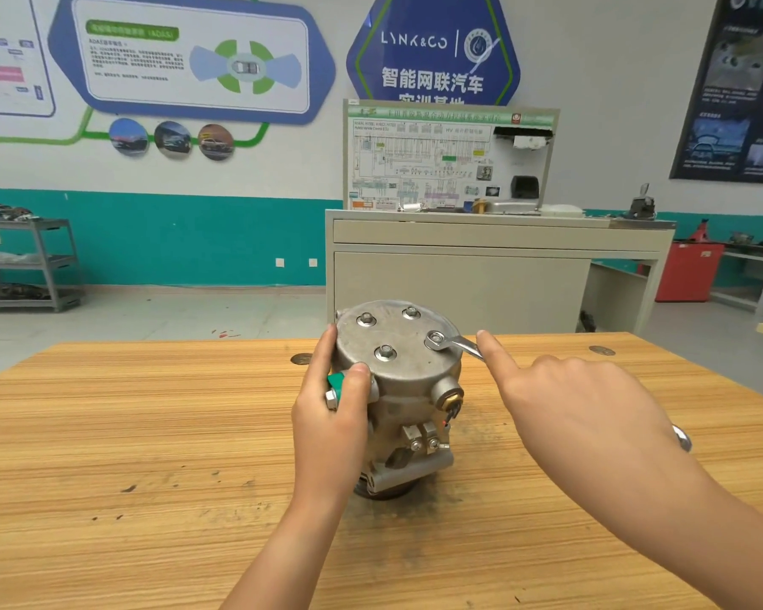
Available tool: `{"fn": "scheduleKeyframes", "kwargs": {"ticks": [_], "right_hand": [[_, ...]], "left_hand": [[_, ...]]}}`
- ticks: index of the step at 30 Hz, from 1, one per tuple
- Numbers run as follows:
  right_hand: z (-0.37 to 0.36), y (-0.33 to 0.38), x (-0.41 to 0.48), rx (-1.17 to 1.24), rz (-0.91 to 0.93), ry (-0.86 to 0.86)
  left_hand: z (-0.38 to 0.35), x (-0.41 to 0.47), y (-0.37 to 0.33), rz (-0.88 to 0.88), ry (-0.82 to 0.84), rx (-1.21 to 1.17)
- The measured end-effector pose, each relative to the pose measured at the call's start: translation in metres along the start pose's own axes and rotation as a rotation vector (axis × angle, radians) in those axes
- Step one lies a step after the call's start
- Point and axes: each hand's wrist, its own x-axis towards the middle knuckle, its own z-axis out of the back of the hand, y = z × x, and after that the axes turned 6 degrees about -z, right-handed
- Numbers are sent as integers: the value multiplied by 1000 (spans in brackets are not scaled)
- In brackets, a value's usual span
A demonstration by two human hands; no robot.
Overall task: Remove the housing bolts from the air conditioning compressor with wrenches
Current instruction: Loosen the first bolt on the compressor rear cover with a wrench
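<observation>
The grey metal compressor (404, 380) stands upright on the wooden table (150, 433). Several housing bolts sit in its round top cover, among them one at the near left (385, 353) and one at the far left (365, 320). My left hand (331, 429) grips the compressor's left side, thumb over a green cap (338, 381). A silver wrench (457, 343) has its ring end on the right-hand bolt (435, 338). My right hand (582, 402) holds the wrench's handle, index finger stretched along it. The wrench's other end (682, 438) sticks out behind the hand.
A beige cabinet (459, 275) with a wiring display board (446, 156) stands just beyond the table's far edge. A grey shelf rack (27, 261) is at the left wall and a red cabinet (688, 270) at the right. Two round metal inserts (301, 358) sit in the tabletop.
</observation>
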Motion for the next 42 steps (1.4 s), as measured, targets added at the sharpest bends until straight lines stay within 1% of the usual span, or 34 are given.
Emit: {"fn": "scheduleKeyframes", "kwargs": {"ticks": [2, 5, 6, 7, 8, 9, 10, 12, 14, 16, 18, 19, 21, 22, 23, 24, 26, 27, 28, 29, 30, 31, 33, 34, 36, 38, 42], "right_hand": [[0, 2, -2, 20, -9, -6], [-9, -2, -1, 9, -82, -85], [-17, -6, 0, 74, -93, -202], [-28, -11, 3, 141, -80, -383], [-38, -16, 8, 168, -78, -527], [-49, -20, 14, 188, -73, -599], [-59, -23, 21, 206, -70, -634], [-68, -26, 39, 264, -107, -663], [-70, -24, 60, 305, -137, -661], [-68, -16, 84, 387, -95, -593], [-58, -8, 109, 461, 24, -489], [-52, -4, 118, 449, 105, -484], [-46, 0, 130, 355, 224, -566], [-45, 1, 132, 336, 227, -621], [-46, 0, 130, 367, 187, -661], [-45, -1, 126, 461, 111, -661], [-42, -6, 116, 767, -111, -654], [-39, -12, 111, 933, -205, -609], [-36, -17, 104, 1058, -234, -581], [-33, -22, 95, 1099, -210, -575], [-30, -24, 85, 1067, -159, -575], [-29, -26, 74, 977, -101, -562], [-29, -24, 48, 765, -1, -493], [-28, -23, 36, 688, 16, -440], [-31, -21, 19, 566, -15, -327], [-32, -19, 7, 501, -62, -241], [-31, -21, -3, 429, -117, -152]], "left_hand": [[-1, 1, 0, -1, 13, 7], [-1, 3, 2, 2, 12, -13], [-1, 4, 2, 11, 9, -23], [0, 4, 2, 17, 6, -29], [1, 5, 2, 14, 7, -25], [2, 5, 1, 3, 14, -10], [3, 7, 0, -11, 24, 13], [4, 10, -1, -35, 40, 52], [5, 12, -1, -43, 59, 58], [6, 13, -1, -52, 78, 55], [6, 14, -2, -68, 94, 66], [6, 14, -2, -75, 98, 76], [6, 15, -2, -75, 107, 92], [7, 16, 0, -69, 106, 90], [8, 15, 1, -64, 102, 76], [9, 14, 1, -57, 95, 55], [10, 13, 1, -49, 75, 21], [10, 12, 1, -48, 62, 13], [10, 11, 1, -48, 50, 7], [10, 11, 2, -46, 42, 6], [11, 10, 1, -42, 37, 4], [11, 10, 1, -40, 34, 3], [12, 10, 2, -37, 30, -3], [12, 10, 1, -36, 31, -3], [11, 9, 0, -43, 35, -3], [9, 7, -1, -52, 32, -10], [8, 8, 0, -53, 30, -13]]}}
